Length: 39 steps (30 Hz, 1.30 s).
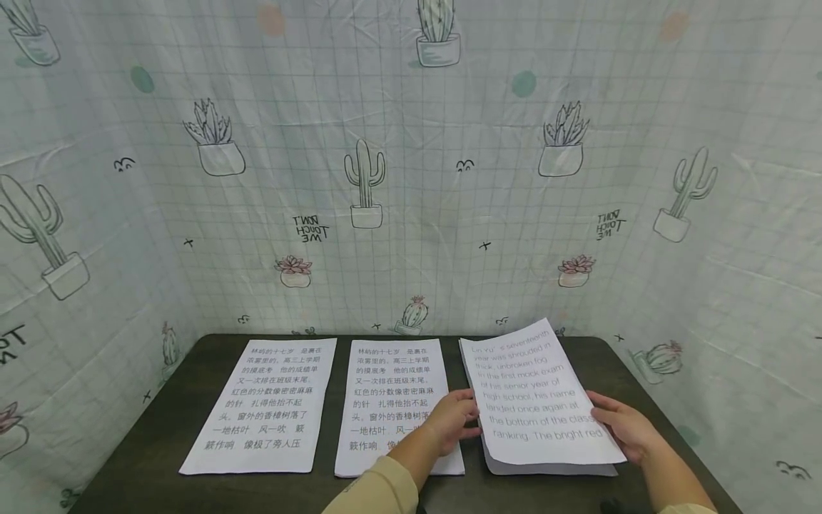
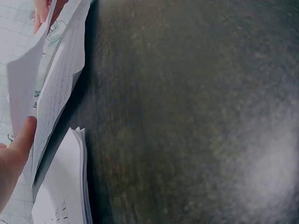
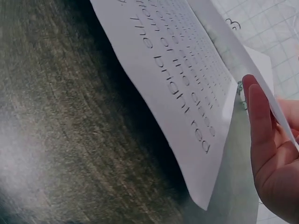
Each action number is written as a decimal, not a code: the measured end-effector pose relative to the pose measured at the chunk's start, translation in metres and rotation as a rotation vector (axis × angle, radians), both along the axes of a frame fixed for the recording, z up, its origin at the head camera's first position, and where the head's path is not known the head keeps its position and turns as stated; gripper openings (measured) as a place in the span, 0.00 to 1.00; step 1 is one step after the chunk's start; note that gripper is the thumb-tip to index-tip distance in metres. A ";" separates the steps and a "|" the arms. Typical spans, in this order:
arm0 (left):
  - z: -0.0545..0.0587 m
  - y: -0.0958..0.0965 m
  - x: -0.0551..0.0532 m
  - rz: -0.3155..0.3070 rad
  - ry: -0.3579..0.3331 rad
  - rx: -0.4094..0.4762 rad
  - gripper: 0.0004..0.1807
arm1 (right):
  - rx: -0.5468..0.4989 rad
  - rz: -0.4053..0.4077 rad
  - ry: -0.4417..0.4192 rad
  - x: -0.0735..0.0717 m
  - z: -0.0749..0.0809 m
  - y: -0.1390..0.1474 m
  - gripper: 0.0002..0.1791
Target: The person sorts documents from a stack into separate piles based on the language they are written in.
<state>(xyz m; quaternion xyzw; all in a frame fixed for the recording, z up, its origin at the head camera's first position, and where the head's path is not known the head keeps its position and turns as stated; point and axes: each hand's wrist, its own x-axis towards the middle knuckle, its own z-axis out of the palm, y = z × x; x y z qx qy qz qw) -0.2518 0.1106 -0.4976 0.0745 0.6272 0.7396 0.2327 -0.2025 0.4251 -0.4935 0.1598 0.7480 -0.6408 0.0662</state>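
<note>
A sheet of paper [image 1: 546, 407] printed with large English text is raised and tilted over another sheet on the right of the table. My left hand [image 1: 452, 417] holds its left edge; in the left wrist view the thumb [image 2: 24, 137] lies against the raised paper [image 2: 25, 77]. At the opposite edge my right hand [image 1: 626, 428] pinches the same sheet between thumb and fingers, as the right wrist view shows around the paper edge [image 3: 261, 81]. Beneath, a printed English sheet [image 3: 187, 93] lies with its near corner curling up.
Two paper stacks with Chinese text lie to the left, one at the far left [image 1: 263, 407] and one in the middle [image 1: 388, 371], partly covered by my left forearm. The dark table [image 1: 160, 428] is bordered by a cactus-print curtain [image 1: 411, 271].
</note>
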 end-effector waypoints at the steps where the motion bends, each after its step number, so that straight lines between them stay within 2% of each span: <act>1: 0.000 0.001 0.000 -0.004 -0.003 -0.006 0.35 | 0.007 -0.010 -0.002 0.000 -0.001 0.000 0.33; 7: -0.002 0.003 0.003 -0.008 -0.056 -0.047 0.36 | 0.043 -0.045 -0.016 0.000 -0.006 -0.003 0.33; 12: -0.005 0.002 0.005 -0.015 -0.077 -0.050 0.35 | 0.090 -0.041 -0.027 0.000 -0.011 -0.004 0.34; 16: -0.006 0.003 0.007 -0.014 -0.074 -0.051 0.35 | 0.164 -0.045 -0.039 0.000 -0.014 -0.007 0.35; 20: -0.007 0.003 0.008 -0.011 -0.069 -0.056 0.35 | 0.286 -0.037 -0.057 -0.001 -0.014 -0.011 0.34; 25: -0.008 0.003 0.008 -0.014 -0.052 -0.058 0.35 | 0.470 -0.001 -0.061 -0.003 -0.008 -0.018 0.34; 28: -0.008 0.002 0.007 -0.024 -0.039 -0.050 0.36 | 0.544 0.022 -0.055 -0.003 -0.002 -0.022 0.33; 33: -0.008 -0.002 0.006 -0.050 -0.024 -0.031 0.37 | 0.601 0.043 -0.028 -0.001 0.006 -0.025 0.32; 39: -0.002 -0.015 0.003 -0.077 0.026 -0.022 0.37 | 0.611 0.014 0.004 -0.004 0.013 -0.030 0.33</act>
